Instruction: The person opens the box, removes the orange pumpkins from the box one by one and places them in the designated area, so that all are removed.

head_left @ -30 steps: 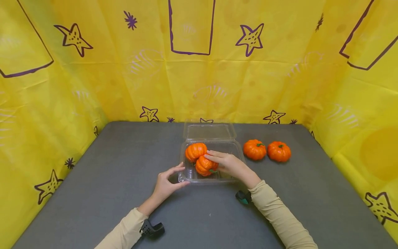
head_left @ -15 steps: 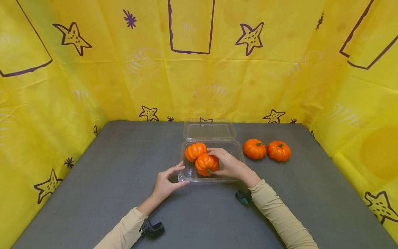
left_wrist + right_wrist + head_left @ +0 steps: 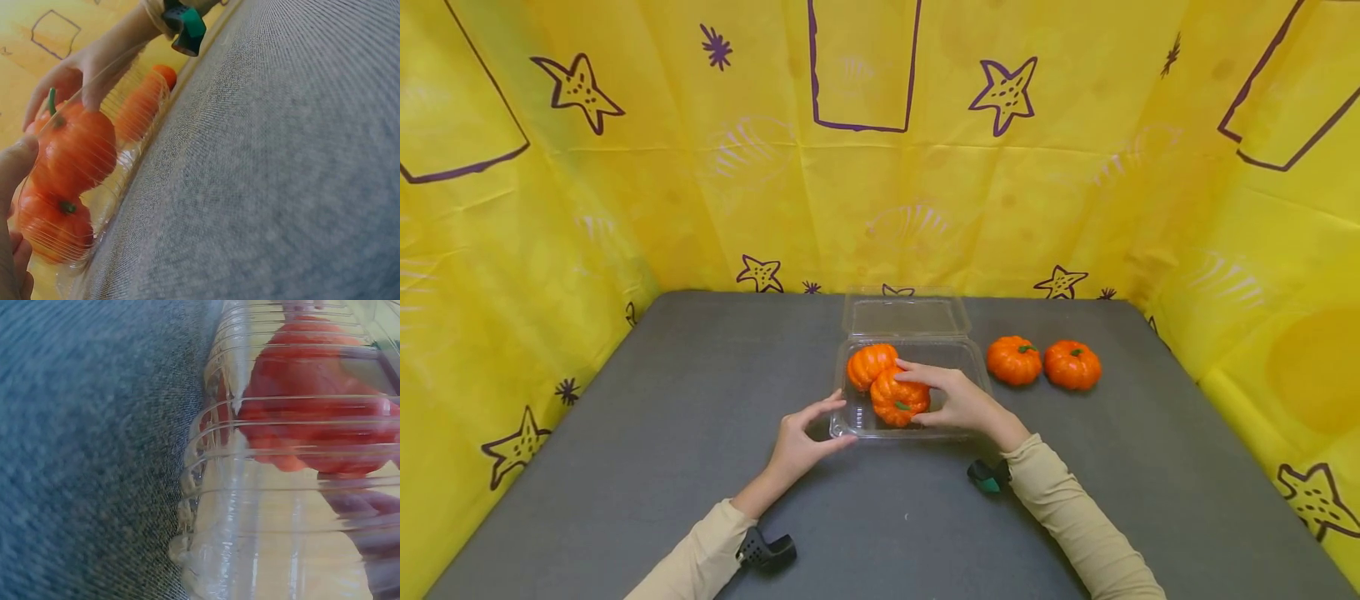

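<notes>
A clear plastic clamshell container point(image 3: 951, 356) lies open on the table with two small orange pumpkins inside. My left hand point(image 3: 797, 437) grips its front left corner, thumb at the front and fingers along the left side. Inside, my right hand point(image 3: 958, 400) holds the front pumpkin point(image 3: 898, 402) by its right side, thumb low and fingers over the top. That pumpkin touches the rear pumpkin point(image 3: 870, 365) at the back left. In the left wrist view the held pumpkin point(image 3: 81, 150) has its green stem upward. Through the ribbed wall, the right wrist view shows a blurred pumpkin point(image 3: 300, 381).
Two more orange pumpkins, a nearer-left one point(image 3: 1014, 361) and one farther right point(image 3: 1072, 365), sit on the table right of the container. The container's lid point(image 3: 906, 317) is folded back behind it. A yellow patterned curtain point(image 3: 880, 192) surrounds the grey table point(image 3: 737, 358).
The front pumpkin has turned in my right hand, its stem going from the lower right side to facing up and forward. My right fingers have shifted their hold; the left hand stays put.
</notes>
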A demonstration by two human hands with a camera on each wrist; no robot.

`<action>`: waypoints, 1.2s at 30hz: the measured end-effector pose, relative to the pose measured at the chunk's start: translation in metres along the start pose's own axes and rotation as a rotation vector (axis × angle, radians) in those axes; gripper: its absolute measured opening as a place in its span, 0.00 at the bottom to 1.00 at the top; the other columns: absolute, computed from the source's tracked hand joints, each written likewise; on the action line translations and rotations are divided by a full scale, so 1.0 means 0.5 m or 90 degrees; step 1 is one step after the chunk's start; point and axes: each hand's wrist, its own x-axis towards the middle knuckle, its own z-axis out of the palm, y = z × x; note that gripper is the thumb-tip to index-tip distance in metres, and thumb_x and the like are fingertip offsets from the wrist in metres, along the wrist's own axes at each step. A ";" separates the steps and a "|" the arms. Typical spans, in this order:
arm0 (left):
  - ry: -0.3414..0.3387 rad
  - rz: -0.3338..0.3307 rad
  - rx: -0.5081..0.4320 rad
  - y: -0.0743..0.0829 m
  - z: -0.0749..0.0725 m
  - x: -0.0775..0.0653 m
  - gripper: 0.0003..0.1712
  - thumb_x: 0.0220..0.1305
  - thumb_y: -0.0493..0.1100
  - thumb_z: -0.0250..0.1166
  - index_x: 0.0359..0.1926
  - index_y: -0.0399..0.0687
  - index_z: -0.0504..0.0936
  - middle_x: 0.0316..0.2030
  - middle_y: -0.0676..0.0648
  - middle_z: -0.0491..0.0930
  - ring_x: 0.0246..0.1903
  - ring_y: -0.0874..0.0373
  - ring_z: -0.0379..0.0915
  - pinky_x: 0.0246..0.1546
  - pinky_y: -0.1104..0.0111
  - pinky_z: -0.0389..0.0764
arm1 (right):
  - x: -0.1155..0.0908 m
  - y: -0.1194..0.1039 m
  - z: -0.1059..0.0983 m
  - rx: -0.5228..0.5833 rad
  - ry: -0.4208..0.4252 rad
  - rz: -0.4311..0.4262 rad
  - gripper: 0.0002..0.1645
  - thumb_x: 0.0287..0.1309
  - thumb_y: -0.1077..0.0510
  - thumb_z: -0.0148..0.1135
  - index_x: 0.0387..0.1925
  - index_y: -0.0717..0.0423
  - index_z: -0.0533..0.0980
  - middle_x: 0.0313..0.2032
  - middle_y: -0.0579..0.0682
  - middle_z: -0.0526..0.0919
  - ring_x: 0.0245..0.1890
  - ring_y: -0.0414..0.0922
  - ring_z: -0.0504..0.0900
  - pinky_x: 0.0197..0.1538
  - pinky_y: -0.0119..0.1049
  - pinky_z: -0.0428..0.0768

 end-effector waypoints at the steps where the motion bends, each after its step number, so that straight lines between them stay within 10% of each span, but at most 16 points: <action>1: -0.001 0.000 0.000 0.000 0.000 0.000 0.27 0.30 0.28 0.75 0.38 0.26 0.78 0.43 0.31 0.76 0.44 0.40 0.72 0.51 0.75 0.66 | 0.000 0.000 0.000 -0.005 0.000 -0.001 0.35 0.39 0.60 0.72 0.54 0.57 0.72 0.59 0.54 0.67 0.54 0.47 0.69 0.51 0.38 0.71; 19: 0.002 0.002 -0.005 0.001 0.000 0.001 0.27 0.30 0.27 0.75 0.38 0.25 0.77 0.42 0.31 0.75 0.43 0.38 0.72 0.50 0.75 0.66 | 0.023 -0.076 -0.034 0.093 -0.043 0.063 0.40 0.29 0.71 0.73 0.51 0.75 0.68 0.54 0.71 0.65 0.52 0.62 0.68 0.44 0.44 0.75; 36: 0.006 0.004 0.001 -0.001 -0.001 -0.002 0.27 0.30 0.27 0.75 0.38 0.26 0.77 0.43 0.31 0.76 0.44 0.39 0.72 0.49 0.75 0.67 | 0.008 -0.092 -0.057 0.085 0.073 0.126 0.43 0.25 0.67 0.77 0.50 0.73 0.70 0.50 0.64 0.73 0.49 0.54 0.74 0.50 0.41 0.72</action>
